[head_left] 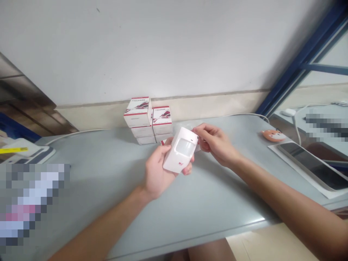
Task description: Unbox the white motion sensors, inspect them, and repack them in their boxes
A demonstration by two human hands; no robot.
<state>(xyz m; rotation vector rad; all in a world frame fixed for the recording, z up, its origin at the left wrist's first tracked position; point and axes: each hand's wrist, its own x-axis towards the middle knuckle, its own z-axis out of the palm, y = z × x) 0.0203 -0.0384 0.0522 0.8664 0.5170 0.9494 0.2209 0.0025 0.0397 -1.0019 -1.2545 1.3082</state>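
Sensor: a white sensor (181,150) with a frosted window in its face and a small red mark near its lower end; held above the tabletop (114,174), tilted, face up towards the camera
Left hand: the left hand (155,174) is clamped on the sensor from below and behind; palm under the casing, fingertips showing past its lower edge
Right hand: the right hand (216,145) meets the sensor's upper right corner; thumb and forefinger pinched together there; whether they grip the casing itself or a thin clear film beside it, I cannot tell
Hands: close together, joined by the sensor between them
Progress: the sensor is bare and out of any carton, so unpacking looks done; the casing appears shut and whole, so work on the unit itself seems barely started
Behind: a stack of red-and-white boxes (148,119), all shut, near the sensor against the wall
Right side: an orange mouse (273,135) and a dark tablet (312,165), well apart from the hands
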